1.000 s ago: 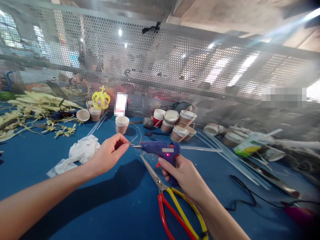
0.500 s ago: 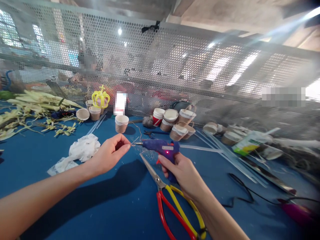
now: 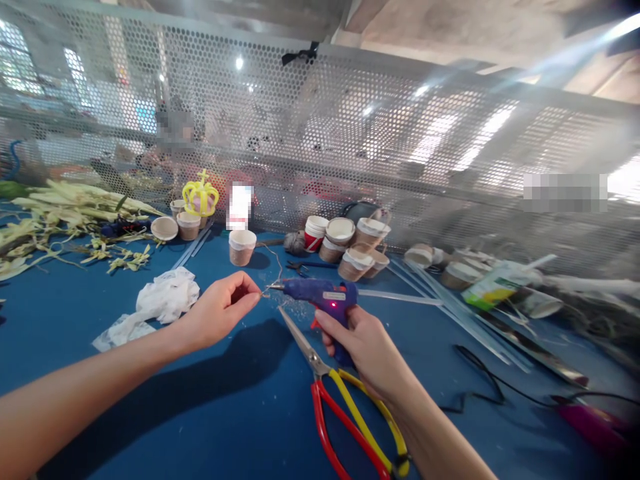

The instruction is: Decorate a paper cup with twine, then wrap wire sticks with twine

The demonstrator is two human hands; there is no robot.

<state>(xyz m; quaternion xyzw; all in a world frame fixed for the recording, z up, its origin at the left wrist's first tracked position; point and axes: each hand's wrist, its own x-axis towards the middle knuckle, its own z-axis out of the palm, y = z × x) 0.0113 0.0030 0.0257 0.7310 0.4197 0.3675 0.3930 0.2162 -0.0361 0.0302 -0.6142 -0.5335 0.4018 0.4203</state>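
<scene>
My right hand (image 3: pixel 353 337) is wrapped round the grip of a blue hot glue gun (image 3: pixel 315 291), its red light lit and its nozzle pointing left. A clear glue stick (image 3: pixel 400 297) sticks out of the gun's back. My left hand (image 3: pixel 225 309) pinches a thin piece of twine (image 3: pixel 266 294), with the fingertips just left of the nozzle. Whether the nozzle touches the twine I cannot tell. Beneath the gun and my right wrist lie scissors (image 3: pixel 314 362) with one red and one yellow handle, partly hidden by my forearm.
Crumpled white plastic (image 3: pixel 167 298) lies left of my left hand. Several paper cups (image 3: pixel 356 262) and a ball of grey twine (image 3: pixel 295 243) stand behind the gun. Clear glue sticks (image 3: pixel 465 320) and a black cord (image 3: pixel 480 367) lie at right. Pale dried husks (image 3: pixel 75 207) fill the far left.
My hands hold nearly the same pose. The left fingertips and the twine sit slightly lower against the nozzle. The whole view has shifted a little.
</scene>
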